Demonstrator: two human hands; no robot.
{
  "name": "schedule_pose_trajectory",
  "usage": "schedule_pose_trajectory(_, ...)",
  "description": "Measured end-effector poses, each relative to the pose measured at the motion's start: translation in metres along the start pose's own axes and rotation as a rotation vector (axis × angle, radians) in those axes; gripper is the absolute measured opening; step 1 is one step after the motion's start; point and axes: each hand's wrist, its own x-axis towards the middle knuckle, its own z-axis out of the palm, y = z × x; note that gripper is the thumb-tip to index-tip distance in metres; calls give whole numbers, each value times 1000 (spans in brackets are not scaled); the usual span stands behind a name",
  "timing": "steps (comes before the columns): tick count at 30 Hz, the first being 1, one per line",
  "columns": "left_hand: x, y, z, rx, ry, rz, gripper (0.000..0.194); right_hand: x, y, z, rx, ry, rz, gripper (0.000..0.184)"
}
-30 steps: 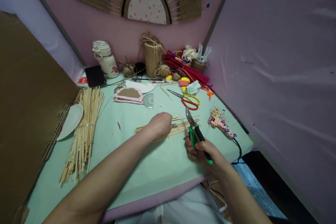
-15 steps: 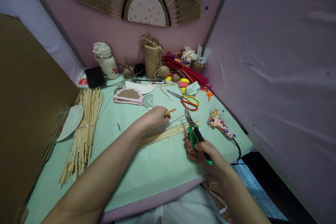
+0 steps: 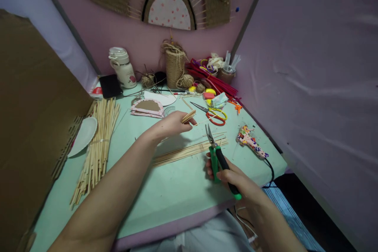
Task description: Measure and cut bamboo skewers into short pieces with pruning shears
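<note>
Several thin bamboo sticks are bunched in my left hand, which is closed around them above the table. Their ends stick out past the fingers toward the right. My right hand grips green-and-black pruning shears by the handles, blades pointing away from me and parted. Below and between the hands, a row of loose bamboo sticks lies flat on the green tabletop. A few thin pieces lie near the shears' blades.
To the left stand a tied bundle of sticks and a white paper plate. Red-and-yellow scissors lie beyond the shears, a glue gun to the right. A bottle and twine spool line the back.
My left hand has lifted from the row of sticks with several sticks in its grasp, moving up and away. The shears' blades have parted in my right hand.
</note>
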Motion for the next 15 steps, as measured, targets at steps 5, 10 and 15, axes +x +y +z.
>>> schedule_pose_trajectory(5, -4, 7, 1, -9, -35, 22, 36, 0, -4, 2, -57, -20, -2, 44)
schedule_pose_trajectory(10, -3, 8, 7, -29, -53, 48, 34, 2, -6, 2, -152, -45, -42, 42)
schedule_pose_trajectory(15, -4, 10, 10, -46, -85, 50, 36, 4, -8, 3, -172, -49, -39, 47)
